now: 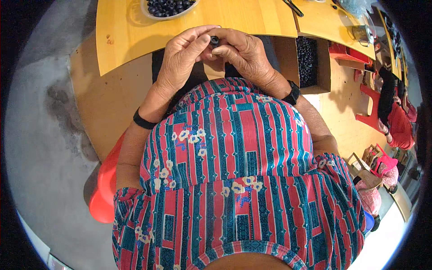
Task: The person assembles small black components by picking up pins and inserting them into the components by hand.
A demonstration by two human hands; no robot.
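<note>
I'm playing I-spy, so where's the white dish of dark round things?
In the head view, the white dish is at the top edge, left of centre, on the yellow table, just beyond the left hand.

Piece point(214, 41) between left hand point(182, 56) and right hand point(249, 53); bowl point(158, 19) beyond, leftward, on table point(247, 18); box point(286, 62) to the right

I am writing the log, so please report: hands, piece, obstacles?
Left hand, right hand: both hold small black piece. White dish of dark pieces: beyond, on table. No obstruction visible.
</note>
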